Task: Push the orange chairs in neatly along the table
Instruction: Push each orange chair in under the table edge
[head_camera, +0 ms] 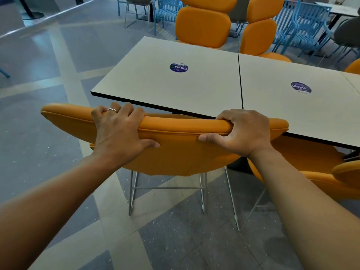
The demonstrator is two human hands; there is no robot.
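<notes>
An orange padded chair (181,151) on thin metal legs stands right in front of me, its backrest top against the near edge of the white table (175,88). My left hand (118,131) grips the top of the backrest on the left, fingers curled over it and thumb on the back. My right hand (241,131) grips the same top edge on the right. A second orange chair (311,162) sits to the right, partly under the table. Two more orange chairs (204,24) (261,30) stand at the table's far side.
A second white table (296,106) adjoins the first on the right. Blue slatted chairs (300,22) and grey chairs stand behind the far orange ones. Grey and beige tiled floor (48,94) stretches to the left and below.
</notes>
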